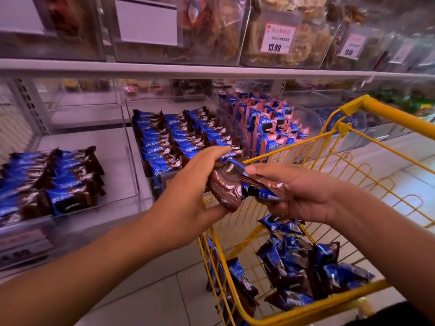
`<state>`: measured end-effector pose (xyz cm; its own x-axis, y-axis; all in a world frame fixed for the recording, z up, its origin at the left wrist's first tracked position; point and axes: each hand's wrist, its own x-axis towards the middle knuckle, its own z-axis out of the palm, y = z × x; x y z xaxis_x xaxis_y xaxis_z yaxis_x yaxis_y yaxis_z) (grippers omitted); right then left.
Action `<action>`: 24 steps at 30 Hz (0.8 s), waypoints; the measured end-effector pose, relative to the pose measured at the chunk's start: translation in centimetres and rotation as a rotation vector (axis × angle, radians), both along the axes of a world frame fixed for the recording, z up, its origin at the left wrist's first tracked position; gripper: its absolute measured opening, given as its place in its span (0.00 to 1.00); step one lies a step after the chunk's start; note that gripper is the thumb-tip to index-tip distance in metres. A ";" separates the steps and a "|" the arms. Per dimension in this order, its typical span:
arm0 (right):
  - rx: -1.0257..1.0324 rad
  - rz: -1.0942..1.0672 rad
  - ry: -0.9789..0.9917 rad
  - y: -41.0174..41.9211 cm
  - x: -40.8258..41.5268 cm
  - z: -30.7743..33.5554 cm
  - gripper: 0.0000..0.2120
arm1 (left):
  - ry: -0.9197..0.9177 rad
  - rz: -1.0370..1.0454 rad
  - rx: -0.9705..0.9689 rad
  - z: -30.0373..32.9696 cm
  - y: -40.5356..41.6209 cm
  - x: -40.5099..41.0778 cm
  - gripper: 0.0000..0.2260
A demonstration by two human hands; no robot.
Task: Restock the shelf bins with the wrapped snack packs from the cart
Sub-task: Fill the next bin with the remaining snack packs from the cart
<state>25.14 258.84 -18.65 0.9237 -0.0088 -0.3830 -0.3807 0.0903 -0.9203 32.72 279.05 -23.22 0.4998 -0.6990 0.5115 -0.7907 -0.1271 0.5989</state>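
Note:
Both hands meet above the near corner of the yellow wire cart (303, 147). My left hand (200, 184) grips a small stack of brown-and-blue wrapped snack packs (226, 187). My right hand (303, 191) pinches the blue end of the same stack (261, 191). Loose packs (306, 269) lie in the cart's bottom. Just beyond my hands, a clear shelf bin (162, 177) holds neat rows of the same packs (179, 137). A clear bin on the left (131, 165) holds packs (51, 184) only in its front left part.
A bin of pink-and-blue packs (270, 123) stands right of the middle bin. The upper shelf (211, 69) carries clear bins of dried goods with price tags (277, 38). The cart's yellow handle (400, 114) crosses the right side. Pale tiled floor (150, 297) lies below.

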 end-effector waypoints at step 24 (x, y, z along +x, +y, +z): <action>0.078 -0.153 -0.309 -2.6 0.2 0.2 0.12 | 0.986 0.034 -0.390 0.7 -0.3 0.2 0.25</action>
<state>25.33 256.19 -18.50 0.9864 -0.1375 -0.0906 -0.0620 0.1992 -0.9780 32.93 278.77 -22.53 0.8321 -0.5519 0.0553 0.0671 0.1992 0.9777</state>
